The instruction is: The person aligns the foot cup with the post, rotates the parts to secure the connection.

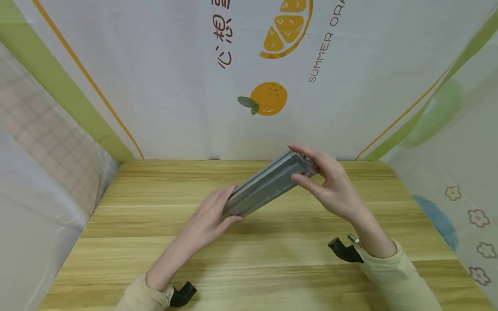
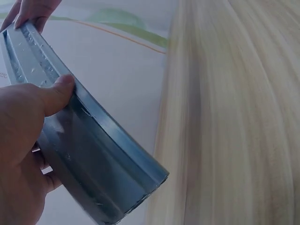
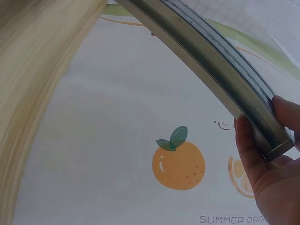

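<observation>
A long grey metal channel bar slants across the middle of the head view, its right end higher than its left. My left hand grips the lower left end, thumb along the near edge and fingers behind. At the upper right end my right hand pinches the bar between thumb and fingers. Lengthwise ridges and shiny scuffs mark the metal in the left wrist view, where the thumb presses on its face. In the right wrist view, fingers and thumb close round the capped end of the bar.
Below the bar lies a wood-grain table. A white curtain printed with oranges hangs behind its far edge, and more patterned cloth hangs at both sides. Black curved mounts stick out from both cuffs.
</observation>
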`<action>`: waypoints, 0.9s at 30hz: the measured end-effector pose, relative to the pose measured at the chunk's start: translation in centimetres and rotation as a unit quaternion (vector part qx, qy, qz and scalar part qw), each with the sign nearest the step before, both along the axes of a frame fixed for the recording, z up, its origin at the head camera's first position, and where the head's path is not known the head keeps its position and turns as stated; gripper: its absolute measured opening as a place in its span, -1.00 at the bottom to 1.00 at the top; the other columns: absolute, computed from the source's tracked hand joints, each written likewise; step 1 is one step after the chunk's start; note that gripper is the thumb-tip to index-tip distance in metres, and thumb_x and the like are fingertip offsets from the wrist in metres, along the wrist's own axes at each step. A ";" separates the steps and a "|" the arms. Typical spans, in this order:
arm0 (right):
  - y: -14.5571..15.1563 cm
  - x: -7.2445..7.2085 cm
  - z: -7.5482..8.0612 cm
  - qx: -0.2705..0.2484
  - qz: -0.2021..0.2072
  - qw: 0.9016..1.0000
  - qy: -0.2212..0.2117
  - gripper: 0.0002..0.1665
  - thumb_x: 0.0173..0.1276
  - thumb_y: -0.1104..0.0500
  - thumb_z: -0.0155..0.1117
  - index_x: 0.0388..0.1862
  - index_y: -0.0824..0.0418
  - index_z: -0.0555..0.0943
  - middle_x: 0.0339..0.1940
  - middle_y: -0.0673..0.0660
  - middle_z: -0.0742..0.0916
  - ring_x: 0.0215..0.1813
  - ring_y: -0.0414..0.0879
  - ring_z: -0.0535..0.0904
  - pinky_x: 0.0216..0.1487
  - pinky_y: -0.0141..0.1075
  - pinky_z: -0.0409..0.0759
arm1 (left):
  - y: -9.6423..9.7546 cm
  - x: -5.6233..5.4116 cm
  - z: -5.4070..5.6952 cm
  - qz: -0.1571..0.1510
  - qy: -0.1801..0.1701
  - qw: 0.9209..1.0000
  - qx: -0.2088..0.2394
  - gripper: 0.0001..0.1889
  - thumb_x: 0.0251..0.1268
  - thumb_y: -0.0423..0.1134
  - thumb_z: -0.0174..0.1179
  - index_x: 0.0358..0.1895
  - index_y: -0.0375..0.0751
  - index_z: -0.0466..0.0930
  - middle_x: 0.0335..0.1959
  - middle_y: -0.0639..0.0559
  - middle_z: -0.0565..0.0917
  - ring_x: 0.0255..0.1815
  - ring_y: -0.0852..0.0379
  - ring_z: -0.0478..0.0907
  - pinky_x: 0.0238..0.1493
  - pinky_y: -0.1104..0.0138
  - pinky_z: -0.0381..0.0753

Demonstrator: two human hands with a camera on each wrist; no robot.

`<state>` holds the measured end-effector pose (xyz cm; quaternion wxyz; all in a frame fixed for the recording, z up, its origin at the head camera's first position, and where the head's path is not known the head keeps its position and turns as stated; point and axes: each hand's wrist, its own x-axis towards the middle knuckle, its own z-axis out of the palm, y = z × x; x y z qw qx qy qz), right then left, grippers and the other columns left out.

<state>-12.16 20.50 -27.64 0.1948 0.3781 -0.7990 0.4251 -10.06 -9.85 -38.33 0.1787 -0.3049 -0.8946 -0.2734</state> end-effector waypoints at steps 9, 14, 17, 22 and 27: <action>-0.8 0.2 1.4 0.002 -0.002 1.000 0.021 -0.15 0.21 0.54 0.40 0.49 0.24 0.42 0.40 0.18 0.61 0.08 -0.33 0.55 -0.02 -0.55 0.57 | 0.9 0.1 0.1 0.005 -0.031 0.999 0.040 -0.30 0.25 -0.05 0.42 0.43 -0.06 0.36 0.17 -0.04 0.66 0.08 0.07 0.62 0.02 0.12 0.68; -1.5 0.2 2.2 -0.006 0.003 1.000 0.020 -0.16 0.22 0.55 0.38 0.49 0.26 0.41 0.39 0.25 0.61 0.18 -0.32 0.56 0.12 -0.54 0.58 | 1.6 0.1 0.0 -0.004 -0.038 0.997 0.063 -0.35 0.18 -0.06 0.46 0.31 -0.16 0.46 0.02 -0.01 0.69 -0.07 0.13 0.65 -0.12 0.25 0.69; -1.8 0.3 2.5 -0.012 0.009 1.000 0.020 -0.19 0.23 0.55 0.37 0.47 0.29 0.41 0.35 0.28 0.62 0.15 -0.29 0.57 0.12 -0.52 0.59 | 2.0 0.0 -0.1 -0.007 -0.047 0.996 0.071 -0.39 0.17 -0.07 0.47 0.23 -0.20 0.48 -0.03 -0.02 0.71 -0.08 0.13 0.68 -0.10 0.26 0.73; -2.1 0.3 2.5 -0.020 0.007 1.000 0.019 -0.18 0.19 0.57 0.39 0.44 0.34 0.40 0.30 0.30 0.64 0.16 -0.28 0.59 0.13 -0.53 0.60 | 2.6 0.0 -0.3 -0.008 -0.060 0.994 0.089 -0.40 0.12 -0.11 0.51 0.18 -0.25 0.49 -0.01 -0.09 0.74 -0.05 0.06 0.73 -0.03 0.21 0.76; -2.3 0.4 2.5 -0.028 0.006 0.999 0.014 -0.16 0.16 0.59 0.40 0.44 0.34 0.39 0.28 0.32 0.65 0.21 -0.28 0.60 0.16 -0.52 0.60 | 3.2 0.0 -0.6 -0.004 -0.077 0.991 0.106 -0.38 0.03 -0.14 0.57 0.15 -0.28 0.53 -0.04 -0.13 0.76 -0.08 0.05 0.74 -0.09 0.22 0.77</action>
